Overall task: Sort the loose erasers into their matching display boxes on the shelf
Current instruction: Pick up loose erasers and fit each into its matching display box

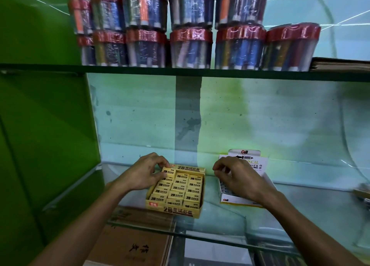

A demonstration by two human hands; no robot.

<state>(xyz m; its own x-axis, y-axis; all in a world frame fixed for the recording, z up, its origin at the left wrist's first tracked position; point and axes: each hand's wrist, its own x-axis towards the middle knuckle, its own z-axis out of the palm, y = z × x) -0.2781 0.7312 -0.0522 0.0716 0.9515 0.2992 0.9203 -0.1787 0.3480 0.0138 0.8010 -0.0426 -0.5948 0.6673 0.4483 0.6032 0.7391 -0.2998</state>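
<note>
The left hand (147, 174) reaches forward, fingers curled and pinching a yellow eraser (168, 171) at the far-left corner of the yellow display box (176, 210). The right hand (238, 178) hovers palm-down over the white display box (243, 203) on the right, fingers curled; any grip cannot be told.

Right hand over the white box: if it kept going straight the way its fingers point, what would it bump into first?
The right hand points left, fingers curled above the white eraser box. Going straight on, it would probably cross bare glass shelf and meet the yellow 2B eraser box first, though depth is hard to judge.
</note>
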